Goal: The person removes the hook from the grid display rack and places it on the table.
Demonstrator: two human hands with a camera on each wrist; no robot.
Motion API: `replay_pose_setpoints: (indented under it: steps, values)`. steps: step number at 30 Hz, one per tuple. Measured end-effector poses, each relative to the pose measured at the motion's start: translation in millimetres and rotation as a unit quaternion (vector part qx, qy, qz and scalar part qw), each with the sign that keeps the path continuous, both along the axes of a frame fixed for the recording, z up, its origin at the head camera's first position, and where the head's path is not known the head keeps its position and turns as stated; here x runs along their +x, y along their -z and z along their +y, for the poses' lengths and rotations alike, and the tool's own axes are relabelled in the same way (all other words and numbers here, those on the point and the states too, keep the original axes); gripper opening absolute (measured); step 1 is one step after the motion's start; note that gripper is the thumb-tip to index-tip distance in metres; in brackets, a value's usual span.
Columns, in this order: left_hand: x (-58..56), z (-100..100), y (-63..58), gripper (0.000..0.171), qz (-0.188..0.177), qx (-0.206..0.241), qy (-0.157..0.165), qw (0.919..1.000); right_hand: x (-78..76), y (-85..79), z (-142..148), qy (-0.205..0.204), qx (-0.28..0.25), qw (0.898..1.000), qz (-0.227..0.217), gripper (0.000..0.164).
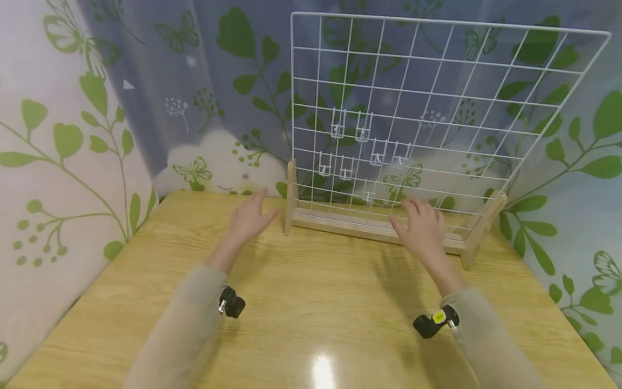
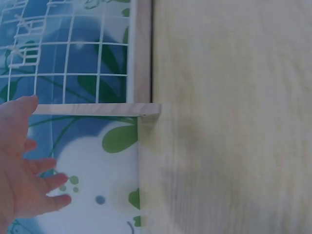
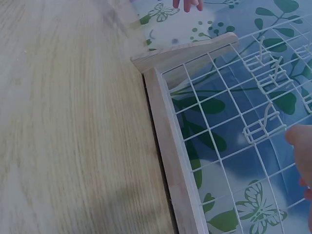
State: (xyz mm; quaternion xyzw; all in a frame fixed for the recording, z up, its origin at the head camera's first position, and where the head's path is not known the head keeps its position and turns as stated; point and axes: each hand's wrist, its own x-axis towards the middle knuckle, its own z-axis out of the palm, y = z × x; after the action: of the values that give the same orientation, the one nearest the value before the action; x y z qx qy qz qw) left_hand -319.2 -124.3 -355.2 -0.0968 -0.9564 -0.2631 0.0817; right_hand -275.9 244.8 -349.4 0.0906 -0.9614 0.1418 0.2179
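Observation:
A white wire grid panel (image 1: 427,81) stands upright in a wooden base (image 1: 350,226) at the back of the table. Several white wire hooks (image 1: 362,134) hang on its left and middle part; some hooks (image 3: 263,129) also show in the right wrist view. My left hand (image 1: 249,216) is held above the table, just left of the base's left upright, fingers spread and nothing in it. In front of the panel's lower right part hovers my right hand (image 1: 424,227), fingers loosely bent, holding nothing visible. Only part of that hand shows in the right wrist view.
The wooden table (image 1: 291,302) extends in front of the rack. Behind it and at both sides hang curtains (image 1: 233,108) printed with green leaves and butterflies. A black wrist camera (image 1: 232,302) is worn on the left sleeve, another wrist camera (image 1: 432,322) on the right.

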Motion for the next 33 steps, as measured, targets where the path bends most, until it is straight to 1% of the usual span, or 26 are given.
replay_pose_setpoints:
  steps: [2, 6, 8, 10, 14, 16, 19, 22, 24, 26, 29, 33]
  values:
    - [-5.5, 0, -4.1, 0.063, -0.006, 0.044, 0.002, 0.999, -0.2, -2.9, 1, -0.011, -0.026, 0.999, 0.016, 0.048]
    - [-15.3, 1, -9.8, 0.05, 0.0, 0.126, 0.0, 0.992, 0.3, -8.1, 3, -0.035, -0.073, 0.996, 0.029, 0.04]
    - [-19.5, 1, -11.8, 0.043, 0.006, 0.156, -0.006, 0.9877, 0.5, -10.5, 4, -0.047, -0.094, 0.994, 0.027, 0.037]
    - [-23.2, 2, -14.2, 0.038, 0.002, 0.187, -0.015, 0.9822, 0.3, -12.4, 4, -0.056, -0.108, 0.992, 0.022, 0.035]
    - [-29.9, 3, -18.7, 0.034, -0.003, 0.224, -0.035, 0.974, -1.3, -16.8, 5, -0.069, -0.115, 0.991, 0.022, 0.033]
    - [-33.0, 4, -21.0, 0.034, -0.001, 0.23, -0.039, 0.9724, -2.3, -19.4, 5, -0.076, -0.115, 0.99, 0.027, 0.033]
    - [-36.9, 6, -24.5, 0.037, 0.002, 0.24, -0.037, 0.9702, -4.3, -23.5, 5, -0.085, -0.123, 0.988, 0.04, 0.031]
    - [-40.3, 9, -27.5, 0.039, 0.001, 0.248, -0.034, 0.9682, -6.5, -28.5, 5, -0.096, -0.156, 0.982, 0.053, 0.028]
    - [-43.1, 12, -29.5, 0.039, -0.003, 0.248, -0.031, 0.9683, -8.4, -32.2, 5, -0.099, -0.181, 0.977, 0.061, 0.026]
    - [-45.7, 15, -32.6, 0.04, -0.009, 0.247, -0.028, 0.9685, -9.9, -36.7, 4, -0.099, -0.207, 0.971, 0.06, 0.026]
    - [-50.9, 20, -37.4, 0.04, -0.016, 0.247, -0.019, 0.9687, -11.3, -43.8, 4, -0.097, -0.231, 0.966, 0.056, 0.027]
    - [-56.3, 27, -42.0, 0.04, -0.014, 0.244, -0.015, 0.9696, -12.7, -51.4, 3, -0.102, -0.234, 0.966, 0.05, 0.028]
